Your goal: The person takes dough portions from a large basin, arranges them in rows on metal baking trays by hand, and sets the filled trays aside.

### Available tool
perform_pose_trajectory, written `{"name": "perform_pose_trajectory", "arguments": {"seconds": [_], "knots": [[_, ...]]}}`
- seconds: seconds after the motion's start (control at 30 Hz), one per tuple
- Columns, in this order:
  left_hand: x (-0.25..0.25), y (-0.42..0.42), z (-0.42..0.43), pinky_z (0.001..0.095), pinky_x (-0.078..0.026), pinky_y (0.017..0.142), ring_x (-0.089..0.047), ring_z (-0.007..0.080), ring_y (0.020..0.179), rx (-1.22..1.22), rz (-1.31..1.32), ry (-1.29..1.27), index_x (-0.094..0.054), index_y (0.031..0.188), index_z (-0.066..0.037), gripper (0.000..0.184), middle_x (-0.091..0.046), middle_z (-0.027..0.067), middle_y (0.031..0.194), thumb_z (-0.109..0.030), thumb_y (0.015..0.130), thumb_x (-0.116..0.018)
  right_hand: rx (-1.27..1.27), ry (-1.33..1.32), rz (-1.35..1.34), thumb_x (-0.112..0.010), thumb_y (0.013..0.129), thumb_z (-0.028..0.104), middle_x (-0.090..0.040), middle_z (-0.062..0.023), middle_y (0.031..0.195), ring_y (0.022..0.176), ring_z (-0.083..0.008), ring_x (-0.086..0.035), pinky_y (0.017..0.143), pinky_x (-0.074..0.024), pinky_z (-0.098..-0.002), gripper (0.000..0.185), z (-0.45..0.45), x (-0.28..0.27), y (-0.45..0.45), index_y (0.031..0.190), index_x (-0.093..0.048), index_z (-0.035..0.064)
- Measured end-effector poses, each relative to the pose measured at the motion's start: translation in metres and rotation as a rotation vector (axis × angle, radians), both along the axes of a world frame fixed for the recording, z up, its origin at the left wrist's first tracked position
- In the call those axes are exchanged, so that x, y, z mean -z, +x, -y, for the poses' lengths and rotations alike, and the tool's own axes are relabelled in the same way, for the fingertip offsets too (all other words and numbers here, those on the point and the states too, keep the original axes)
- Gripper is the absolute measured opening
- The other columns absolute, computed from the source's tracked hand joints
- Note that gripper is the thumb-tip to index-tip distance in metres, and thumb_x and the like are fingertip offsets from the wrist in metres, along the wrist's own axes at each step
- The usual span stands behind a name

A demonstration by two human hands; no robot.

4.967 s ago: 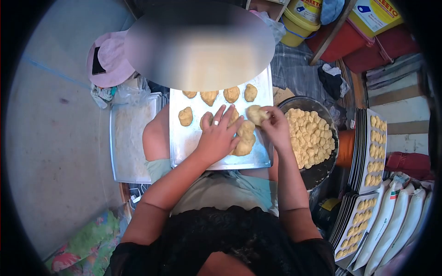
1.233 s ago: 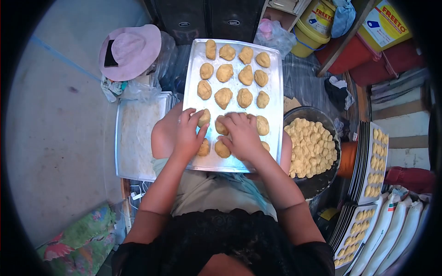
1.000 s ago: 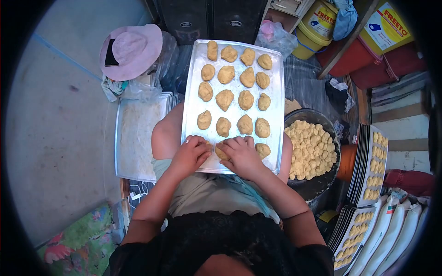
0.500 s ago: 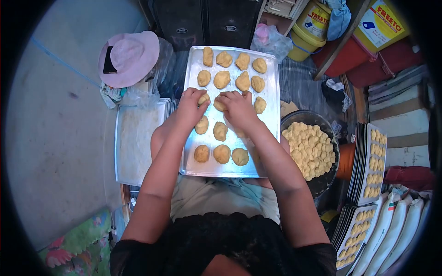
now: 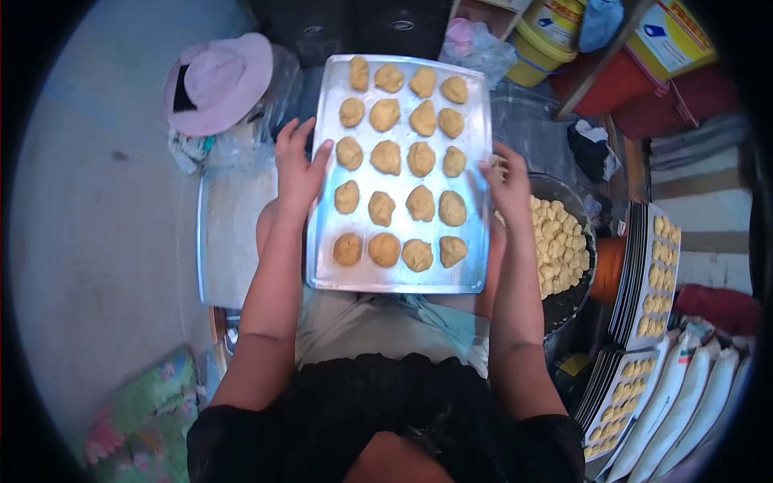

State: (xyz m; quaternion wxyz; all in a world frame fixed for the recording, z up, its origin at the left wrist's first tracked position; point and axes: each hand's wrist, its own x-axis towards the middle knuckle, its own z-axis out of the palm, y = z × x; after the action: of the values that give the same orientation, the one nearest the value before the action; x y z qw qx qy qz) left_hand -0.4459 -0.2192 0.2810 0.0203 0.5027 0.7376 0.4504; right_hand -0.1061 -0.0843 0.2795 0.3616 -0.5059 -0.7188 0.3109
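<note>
A metal tray rests on my lap, with several dough pieces set out on it in rows. At the tray's left edge is my left hand, its fingers apart and nothing in it. My right hand is at the right edge, fingers parted, between the tray and the bowl; no dough shows in it. Whether either hand touches the rim is hard to tell. The dark round bowl full of small dough lumps stands at my right, partly hidden by my right forearm.
Bare stacked trays lie at my left, below a pink hat. Racked trays of dough stand at the far right beside white sacks. Yellow buckets and red bins are at the upper right.
Both hands have left the dough pieces on the tray and moved outward to its two sides, opening. The whole tray, including its lower right piece, now shows, slightly higher in view.
</note>
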Motion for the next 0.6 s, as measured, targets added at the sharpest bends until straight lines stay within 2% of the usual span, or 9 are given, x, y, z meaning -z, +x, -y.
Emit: {"name": "perform_pose_trajectory", "arguments": {"seconds": [0.03, 0.1, 0.17, 0.23, 0.33, 0.43, 0.5, 0.57, 0.6], "knots": [[0.013, -0.003, 0.021, 0.0412, -0.038, 0.109, -0.046, 0.0326, 0.131, -0.090, 0.118, 0.025, -0.056, 0.135, -0.009, 0.046, -0.045, 0.0186, 0.143, -0.027, 0.094, -0.066, 0.023, -0.228, -0.199, -0.071, 0.091, 0.021, -0.060, -0.0130, 0.122, 0.106, -0.0209, -0.059, 0.093, -0.0484, -0.0326, 0.053, 0.002, 0.012, 0.017, 0.138, -0.053, 0.0046], [0.033, -0.003, 0.077, 0.0431, -0.036, 0.110, -0.041, 0.0276, 0.136, -0.004, 0.872, -0.060, -0.042, 0.147, -0.009, 0.056, -0.037, 0.0167, 0.151, -0.039, 0.101, -0.054, 0.048, -0.659, -0.477, -0.058, 0.100, 0.029, -0.050, -0.0135, 0.141, 0.124, -0.0214, -0.052, 0.104, -0.0419, -0.0350, 0.060, 0.030, 0.029, 0.034, 0.150, -0.036, 0.0035], [0.072, 0.008, 0.135, 0.0433, -0.028, 0.115, -0.032, 0.0276, 0.143, 0.045, 1.024, -0.039, -0.024, 0.155, -0.007, 0.068, -0.028, 0.0181, 0.157, -0.043, 0.103, -0.049, -0.084, -0.806, -0.704, -0.058, 0.099, 0.026, -0.047, -0.0163, 0.141, 0.121, -0.0236, -0.053, 0.104, -0.0421, -0.0365, 0.059, 0.069, 0.058, 0.043, 0.148, -0.035, 0.0001], [0.079, 0.055, 0.186, 0.0431, -0.020, 0.119, -0.023, 0.0290, 0.148, 0.024, 1.101, 0.061, -0.013, 0.158, -0.007, 0.074, -0.020, 0.0198, 0.161, -0.044, 0.104, -0.047, -0.258, -0.322, -0.373, -0.059, 0.098, 0.025, -0.047, -0.0161, 0.142, 0.123, -0.0245, -0.052, 0.108, -0.0381, -0.0379, 0.064, 0.096, 0.071, 0.056, 0.150, -0.031, 0.0007], [0.055, 0.102, 0.230, 0.0436, -0.014, 0.122, -0.015, 0.0304, 0.151, 0.040, 1.131, 0.084, -0.008, 0.158, -0.007, 0.076, -0.014, 0.0206, 0.163, -0.044, 0.104, -0.046, -0.216, -0.197, -0.501, -0.060, 0.096, 0.021, -0.056, -0.0134, 0.123, 0.109, -0.0253, -0.057, 0.098, -0.0439, -0.0384, 0.042, 0.192, 0.056, 0.065, 0.131, -0.048, 0.0012], [0.043, 0.109, 0.246, 0.0447, -0.015, 0.121, -0.016, 0.0312, 0.151, 0.040, 1.266, 0.071, -0.007, 0.158, -0.008, 0.076, -0.012, 0.0208, 0.163, -0.042, 0.103, -0.047, -0.697, -0.070, 0.064, -0.060, 0.094, 0.019, -0.060, -0.0149, 0.106, 0.095, -0.0310, -0.061, 0.089, -0.0487, -0.0437, 0.022, 0.240, 0.020, 0.054, 0.110, -0.061, 0.0044], [0.043, 0.091, 0.242, 0.0450, -0.017, 0.121, -0.020, 0.0316, 0.149, 0.085, 1.380, 0.079, -0.008, 0.158, -0.006, 0.076, -0.014, 0.0218, 0.162, -0.040, 0.103, -0.049, -0.906, -0.239, 0.373, -0.057, 0.095, 0.030, -0.063, -0.0190, 0.107, 0.095, -0.0364, -0.062, 0.090, -0.0485, -0.0477, 0.027, 0.244, 0.035, 0.016, 0.106, -0.065, 0.0057], [0.046, 0.076, 0.238, 0.0447, -0.019, 0.121, -0.025, 0.0319, 0.147, 0.127, 1.362, 0.066, -0.007, 0.158, -0.005, 0.078, -0.018, 0.0227, 0.161, -0.037, 0.102, -0.052, -0.749, 0.135, 0.587, -0.054, 0.095, 0.044, -0.066, -0.0194, 0.107, 0.093, -0.0352, -0.064, 0.089, -0.0474, -0.0495, 0.043, 0.246, 0.101, -0.014, 0.100, -0.067, 0.0041], [0.049, 0.071, 0.238, 0.0446, -0.020, 0.120, -0.027, 0.0321, 0.146, 0.149, 1.352, 0.067, -0.007, 0.158, -0.004, 0.080, -0.019, 0.0232, 0.160, -0.036, 0.102, -0.054, -0.942, -0.205, 0.801, -0.050, 0.096, 0.045, -0.064, -0.0191, 0.113, 0.103, -0.0349, -0.061, 0.092, -0.0456, -0.0490, 0.046, 0.236, 0.117, -0.046, 0.114, -0.064, 0.0051]]}}
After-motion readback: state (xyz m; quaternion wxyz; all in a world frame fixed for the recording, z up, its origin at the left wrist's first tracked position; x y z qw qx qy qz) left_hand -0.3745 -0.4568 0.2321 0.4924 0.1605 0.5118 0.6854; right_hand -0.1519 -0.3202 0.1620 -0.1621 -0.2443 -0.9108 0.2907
